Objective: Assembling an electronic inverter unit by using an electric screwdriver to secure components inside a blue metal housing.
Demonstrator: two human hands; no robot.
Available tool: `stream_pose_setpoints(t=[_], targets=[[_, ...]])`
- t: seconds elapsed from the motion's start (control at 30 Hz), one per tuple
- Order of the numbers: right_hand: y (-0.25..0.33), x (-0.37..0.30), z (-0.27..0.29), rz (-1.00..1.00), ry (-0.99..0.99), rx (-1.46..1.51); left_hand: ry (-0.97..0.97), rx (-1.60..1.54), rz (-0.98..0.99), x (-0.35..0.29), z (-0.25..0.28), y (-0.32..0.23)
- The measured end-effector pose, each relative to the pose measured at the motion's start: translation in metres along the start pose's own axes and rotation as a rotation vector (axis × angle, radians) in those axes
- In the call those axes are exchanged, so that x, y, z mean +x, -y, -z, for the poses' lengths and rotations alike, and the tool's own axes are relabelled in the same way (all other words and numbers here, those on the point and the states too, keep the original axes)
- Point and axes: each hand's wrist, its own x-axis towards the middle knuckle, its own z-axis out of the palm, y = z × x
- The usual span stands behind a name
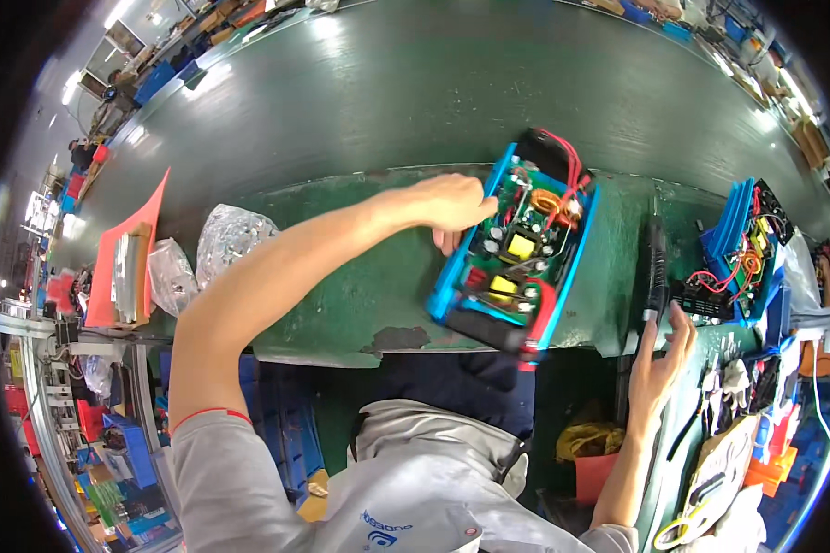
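Observation:
An open power inverter (523,244) with a blue metal housing lies aslant on the green bench, its circuit board, copper coil and yellow transformers exposed. Red wires loop out at its far end. My left hand (456,205) is closed at the housing's left edge, fingers curled over that side; the exact grip is partly hidden. To the right, a black electric screwdriver (655,263) lies lengthwise on the bench. My right hand (662,364) is at its near end, fingers stretched out and apart, with a fingertip at or touching the tool.
A second open blue inverter (747,258) stands at the right. On the left are clear plastic bags (231,241) and a red folder-like sheet (124,263). Beyond the worktop runs a wide green belt (433,83). Yellow-handled scissors (678,530) lie at lower right.

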Motion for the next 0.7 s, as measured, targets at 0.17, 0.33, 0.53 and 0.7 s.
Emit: stream_pose_setpoints(t=[0.17,0.33,0.53,0.7], targets=[[0.03,-0.021,0.005,-0.309,0.243,0.294,0.013,-0.692,0.041,-0.03,-0.051,0.004],[0.025,-0.02,0.008,-0.502,0.345,0.506,-0.044,-1.049,0.086,-0.036,-0.112,-0.007],[0.055,0.024,-0.013,-0.19,0.366,0.016,-0.133,-1.382,0.115,-0.046,-0.155,-0.028],[0.051,0.079,-0.046,0.277,0.106,-0.053,-0.24,-1.604,0.078,-0.039,-0.182,-0.048]])
